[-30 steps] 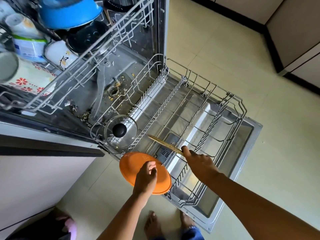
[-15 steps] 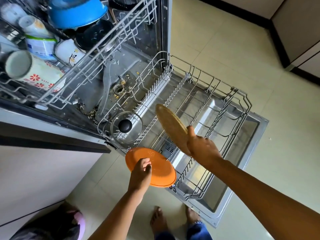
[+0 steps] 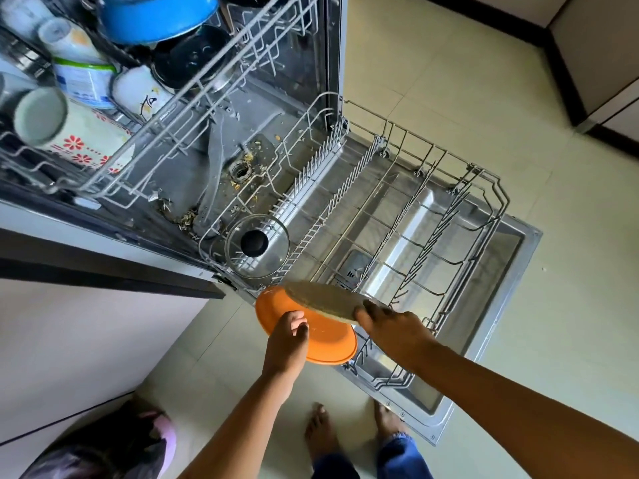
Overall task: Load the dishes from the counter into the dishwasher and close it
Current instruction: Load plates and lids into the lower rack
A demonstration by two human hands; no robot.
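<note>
The left hand has its grip clamped on an orange plate at the lower rack's near corner. The right hand, grip clamped, holds a tan plate over its far edge. Beyond, a glass lid lies in the rack.

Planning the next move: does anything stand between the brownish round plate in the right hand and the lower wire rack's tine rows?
Nothing visible does. The brownish round plate in the right hand hangs at the edge of the lower wire rack; the round glass lid sits aside.
</note>
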